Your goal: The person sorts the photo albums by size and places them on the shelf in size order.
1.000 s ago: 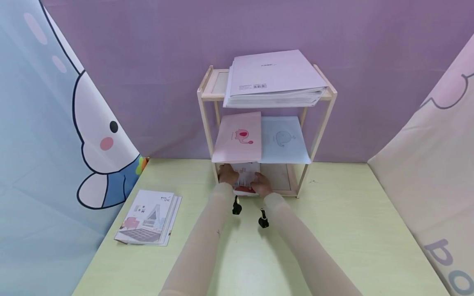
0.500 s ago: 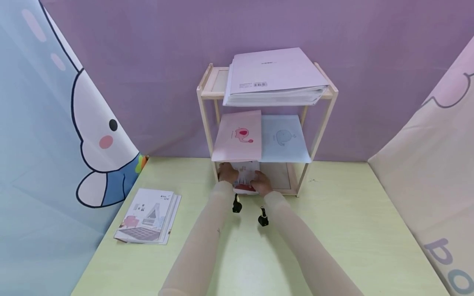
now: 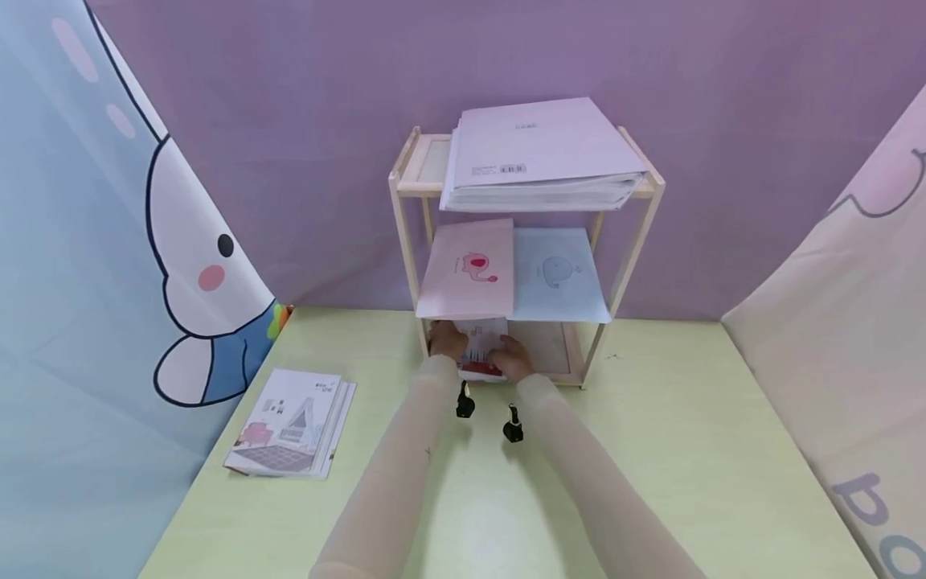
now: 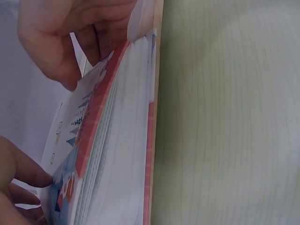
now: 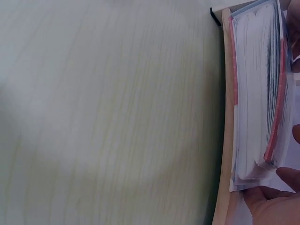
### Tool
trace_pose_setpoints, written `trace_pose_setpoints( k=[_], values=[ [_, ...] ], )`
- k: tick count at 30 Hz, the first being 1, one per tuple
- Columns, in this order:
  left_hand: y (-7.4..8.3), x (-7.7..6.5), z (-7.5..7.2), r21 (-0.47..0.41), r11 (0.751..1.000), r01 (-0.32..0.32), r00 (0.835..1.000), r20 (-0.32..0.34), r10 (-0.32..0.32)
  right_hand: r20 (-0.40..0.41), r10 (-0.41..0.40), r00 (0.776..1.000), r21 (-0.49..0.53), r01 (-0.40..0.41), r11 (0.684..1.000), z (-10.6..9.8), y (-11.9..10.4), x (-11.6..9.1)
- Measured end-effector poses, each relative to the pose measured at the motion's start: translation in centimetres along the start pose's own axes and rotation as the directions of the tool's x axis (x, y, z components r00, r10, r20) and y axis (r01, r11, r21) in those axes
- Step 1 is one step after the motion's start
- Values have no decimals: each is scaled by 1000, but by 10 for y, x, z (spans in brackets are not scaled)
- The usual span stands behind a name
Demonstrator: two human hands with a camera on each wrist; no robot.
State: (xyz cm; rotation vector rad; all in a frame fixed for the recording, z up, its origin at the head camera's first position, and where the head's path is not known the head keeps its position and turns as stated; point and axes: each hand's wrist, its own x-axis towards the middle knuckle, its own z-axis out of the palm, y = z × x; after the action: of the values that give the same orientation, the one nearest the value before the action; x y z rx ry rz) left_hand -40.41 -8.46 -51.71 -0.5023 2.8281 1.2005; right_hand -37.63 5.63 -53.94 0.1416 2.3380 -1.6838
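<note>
A stack of notebooks with a drawn white cover and red lower band lies on the left of the bottom shelf. My left hand holds its left side and my right hand its right side. In the left wrist view, the left thumb and fingers meet the near cover corner, while the right hand is at the opposite edge. The right wrist view shows the page ends of the notebooks, with the right hand gripping their corner. The left fingertips are partly hidden.
The wooden rack carries large white books on top, with pink and blue covers on its middle shelf, just above my hands. More notebooks lie on the table at left. Two black devices hang below the wrists.
The head view has shifted slightly. Both hands stay at the sides of the notebooks on the bottom shelf, with hardly any visible movement.
</note>
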Motion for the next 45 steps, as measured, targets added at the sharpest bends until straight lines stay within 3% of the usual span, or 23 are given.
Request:
trace_pose_setpoints(
  k=[10,15,16,17,22,23,24,28,30,33,37,40,45],
  values=[
    [1,-4,-2,77,997,-26,1000,-11,27,16,-17,1000,-36,18,999,4,-1,-4],
    [-4,10,7,111,994,-20,999,-29,23,21,-65,998,-92,66,994,4,-5,-9],
    [-11,21,18,152,988,-16,996,-81,28,21,-69,997,-102,71,992,5,-5,-9],
    [-13,25,22,172,985,-5,996,-92,21,20,-77,997,-122,79,989,5,-5,-10],
    [-12,30,31,353,935,30,993,-115,12,11,-121,993,-257,120,959,7,-4,-12],
    [-6,19,21,374,927,13,997,-73,15,9,-138,990,-284,135,949,8,-4,-12],
    [-5,15,19,411,911,-2,996,-79,37,6,-150,989,-301,145,943,8,-4,-13],
    [1,-4,15,457,889,-36,988,-115,99,4,-201,980,-335,191,923,7,-5,-16],
    [2,-10,15,459,887,-45,986,-124,115,6,-213,977,-337,203,920,6,-4,-17],
    [2,-15,17,402,911,-95,978,-133,160,5,-238,971,-336,226,914,3,-1,-18],
    [-4,-19,18,328,915,-236,948,-131,292,0,-276,961,-339,260,904,1,5,-19],
    [-8,-28,15,327,887,-326,914,-131,384,-13,-278,960,-317,260,912,0,10,-20],
    [-12,-47,12,329,853,-405,879,-119,463,-45,-311,949,-227,294,928,-1,17,-32]
  ],
)
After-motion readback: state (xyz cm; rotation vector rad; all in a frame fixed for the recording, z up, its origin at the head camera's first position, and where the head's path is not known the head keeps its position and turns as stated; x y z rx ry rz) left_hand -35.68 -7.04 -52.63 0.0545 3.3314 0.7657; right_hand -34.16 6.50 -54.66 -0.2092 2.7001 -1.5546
